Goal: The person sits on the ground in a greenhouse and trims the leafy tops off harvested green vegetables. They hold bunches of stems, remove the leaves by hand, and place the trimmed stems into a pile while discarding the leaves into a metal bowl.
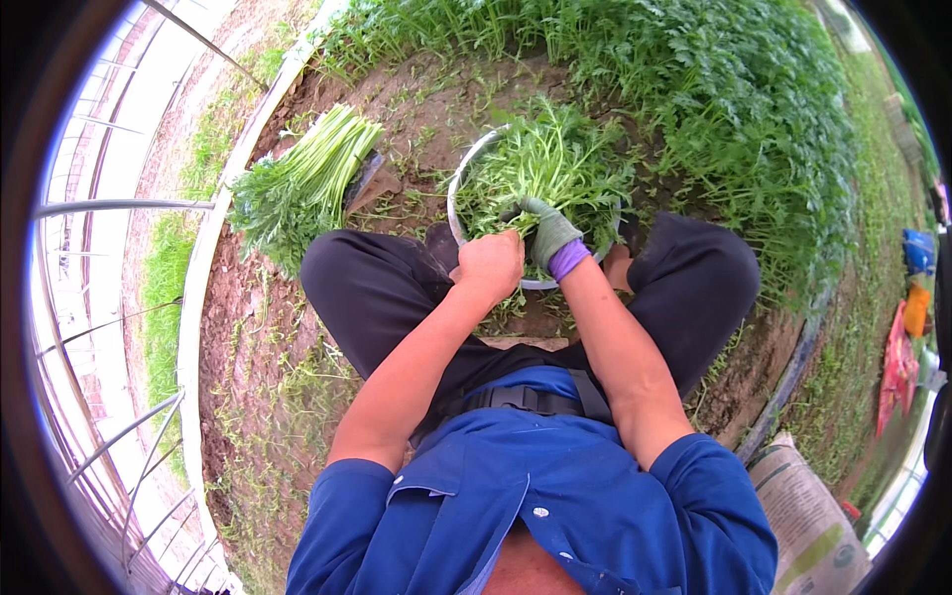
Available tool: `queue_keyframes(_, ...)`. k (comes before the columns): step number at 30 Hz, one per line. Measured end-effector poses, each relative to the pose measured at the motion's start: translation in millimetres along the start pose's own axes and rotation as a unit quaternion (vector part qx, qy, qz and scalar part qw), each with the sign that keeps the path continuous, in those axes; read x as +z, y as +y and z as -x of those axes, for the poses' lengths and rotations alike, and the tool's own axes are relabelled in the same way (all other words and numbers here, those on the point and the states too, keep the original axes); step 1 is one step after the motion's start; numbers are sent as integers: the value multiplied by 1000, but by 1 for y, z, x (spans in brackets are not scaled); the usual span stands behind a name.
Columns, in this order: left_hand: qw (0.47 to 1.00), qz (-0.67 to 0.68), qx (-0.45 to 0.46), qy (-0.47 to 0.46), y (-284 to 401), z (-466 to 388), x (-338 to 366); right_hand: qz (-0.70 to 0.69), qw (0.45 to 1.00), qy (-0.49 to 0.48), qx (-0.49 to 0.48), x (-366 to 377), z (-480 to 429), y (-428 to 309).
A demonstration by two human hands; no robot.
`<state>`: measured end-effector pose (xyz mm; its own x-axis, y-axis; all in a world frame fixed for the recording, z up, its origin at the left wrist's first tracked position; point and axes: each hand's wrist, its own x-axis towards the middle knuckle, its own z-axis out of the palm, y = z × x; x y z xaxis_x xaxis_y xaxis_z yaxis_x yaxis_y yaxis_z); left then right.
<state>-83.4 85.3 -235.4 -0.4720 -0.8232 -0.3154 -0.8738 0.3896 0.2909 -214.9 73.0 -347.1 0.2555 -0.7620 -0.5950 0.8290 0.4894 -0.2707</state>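
A white round tub (468,160) stands between my bent knees, heaped with loose leafy greens (554,160) that have pale stems and feathery leaves. My bare left hand (489,262) is closed at the tub's near rim, gripping a few of the greens. Right beside it, my right hand (549,229) wears a grey-green glove with a purple cuff, its fingers curled around greens over the tub. The fingertips of both hands are partly hidden by leaves. To the left, a bundle of cut greens (327,167) lies with its stems side by side, against a dark plastic-like piece (364,178).
A dense bed of growing greens (736,111) curves across the far side and right. Brown soil (260,349) with scattered trimmings lies left. Metal poles (126,207) and a pale edging (192,327) line the left. A printed sack (803,513) lies at lower right, near a dark hose-like edge (781,401).
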Motion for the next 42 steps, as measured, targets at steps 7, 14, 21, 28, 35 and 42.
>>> queue_keyframes(7,997,10,-9,70,16,2,0,-15,998,4,58,11,14,1)
queue_keyframes(14,974,46,-59,215,8,22,-40,-52,991,-73,-104,31,53,-27)
queue_keyframes(21,855,517,-14,51,-16,12,-62,76,967,-163,-179,57,81,-27)
queue_keyframes(28,824,559,2,-86,-3,27,-65,343,879,-33,-329,78,110,-22)
queue_keyframes(35,716,670,38,-194,-11,35,-47,292,932,-116,-178,105,142,-22)
queue_keyframes(42,641,746,-16,-182,-14,44,-35,588,672,-132,-431,85,123,-22)
